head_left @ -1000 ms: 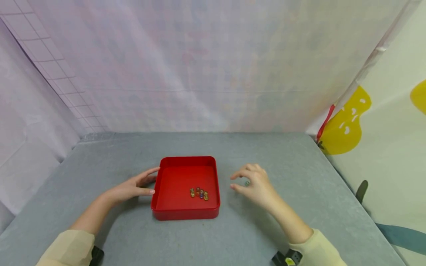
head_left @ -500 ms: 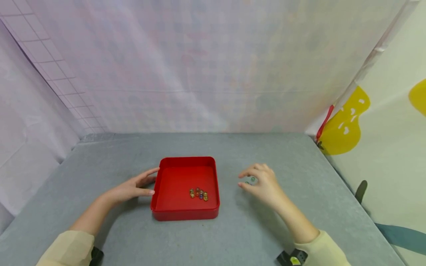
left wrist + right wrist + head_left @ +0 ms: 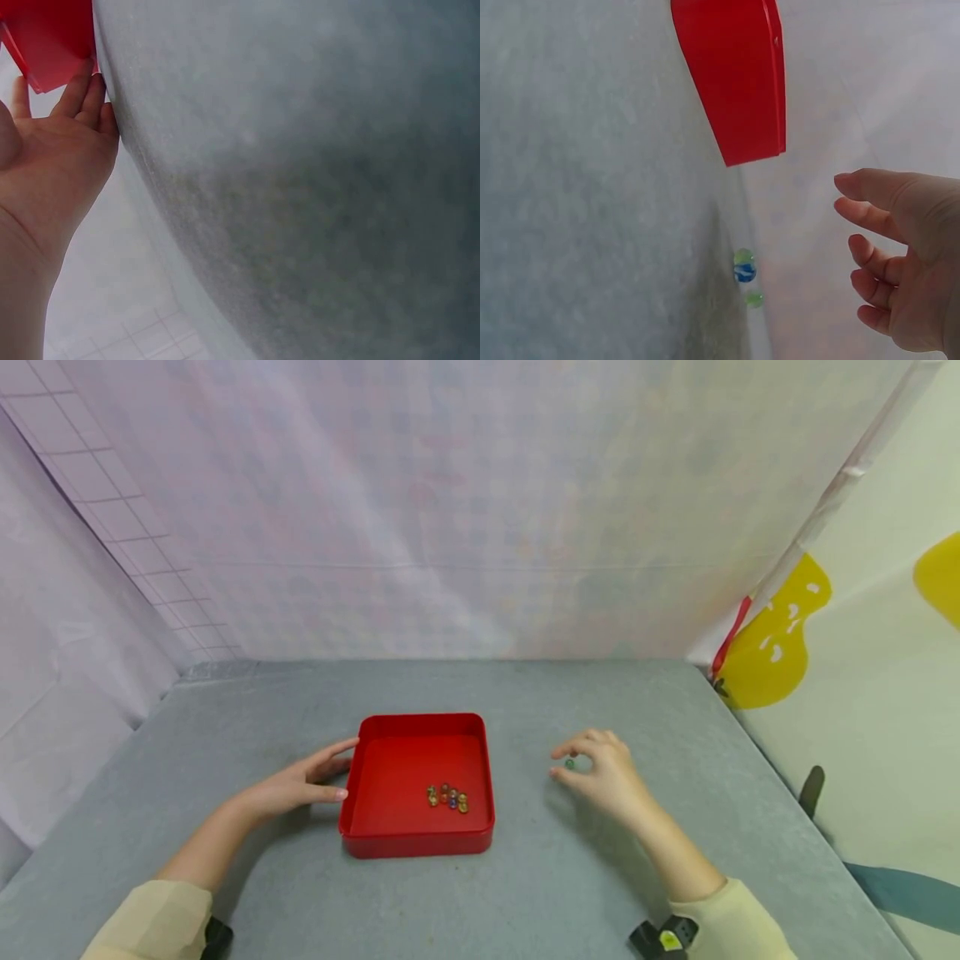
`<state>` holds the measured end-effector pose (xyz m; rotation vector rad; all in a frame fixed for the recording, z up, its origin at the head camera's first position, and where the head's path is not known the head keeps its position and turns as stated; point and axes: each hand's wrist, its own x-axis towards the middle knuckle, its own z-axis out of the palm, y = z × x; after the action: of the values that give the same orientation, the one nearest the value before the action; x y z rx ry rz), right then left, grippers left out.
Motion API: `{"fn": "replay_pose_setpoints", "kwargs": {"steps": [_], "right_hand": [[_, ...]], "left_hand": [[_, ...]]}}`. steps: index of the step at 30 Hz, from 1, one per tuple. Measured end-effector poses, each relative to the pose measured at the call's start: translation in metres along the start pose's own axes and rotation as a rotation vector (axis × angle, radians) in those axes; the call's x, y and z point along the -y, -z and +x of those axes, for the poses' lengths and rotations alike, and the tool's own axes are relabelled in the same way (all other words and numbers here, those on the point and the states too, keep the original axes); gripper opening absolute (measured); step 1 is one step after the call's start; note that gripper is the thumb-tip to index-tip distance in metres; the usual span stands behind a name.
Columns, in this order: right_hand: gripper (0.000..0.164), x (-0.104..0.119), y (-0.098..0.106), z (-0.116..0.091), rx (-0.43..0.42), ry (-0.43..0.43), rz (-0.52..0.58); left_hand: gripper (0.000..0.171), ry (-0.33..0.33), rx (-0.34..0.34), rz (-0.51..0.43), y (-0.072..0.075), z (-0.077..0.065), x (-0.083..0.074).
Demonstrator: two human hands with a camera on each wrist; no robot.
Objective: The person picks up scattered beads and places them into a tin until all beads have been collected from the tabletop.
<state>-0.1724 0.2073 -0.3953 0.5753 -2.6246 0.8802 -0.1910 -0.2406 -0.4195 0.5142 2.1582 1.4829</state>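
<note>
A square red tray [image 3: 416, 845] stands on the grey table, with several small glass marbles [image 3: 453, 797], mostly amber, grouped on its floor toward the right front. My left hand [image 3: 296, 787] rests against the tray's left wall, fingers extended and thumb apart; the left wrist view shows the fingertips [image 3: 79, 82] at the red side. Right of the tray hovers my right hand [image 3: 603, 772], thumb and fingers apart with nothing between them. In the head view a green marble [image 3: 570, 764] shows through that gap. Beside it in the right wrist view lies a blue-and-white marble [image 3: 745, 271], with green ones around it.
The grey cloth-covered table [image 3: 420, 910] reaches back to a pale hanging curtain [image 3: 465, 510]. Another curtain with a yellow pear print [image 3: 772, 643] borders the right side. A black wrist device [image 3: 666, 937] sits at the right sleeve.
My right hand has moved rightward, away from the tray, its thumb and fingers still apart. The left hand and the marbles in the tray have stayed put.
</note>
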Motion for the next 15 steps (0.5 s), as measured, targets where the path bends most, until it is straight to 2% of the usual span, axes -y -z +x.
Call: {"fn": "replay_pose_setpoints", "kwargs": {"steps": [9,15], "right_hand": [[0.02,-0.013,0.0,-0.002,0.021,-0.06,-0.009],[0.019,-0.02,-0.002,-0.004,0.023,-0.071,-0.025]], "left_hand": [[0.077,0.003,0.0,-0.001,0.0,-0.001,0.0],[0.078,0.01,-0.001,0.002,-0.001,-0.001,-0.001]]}}
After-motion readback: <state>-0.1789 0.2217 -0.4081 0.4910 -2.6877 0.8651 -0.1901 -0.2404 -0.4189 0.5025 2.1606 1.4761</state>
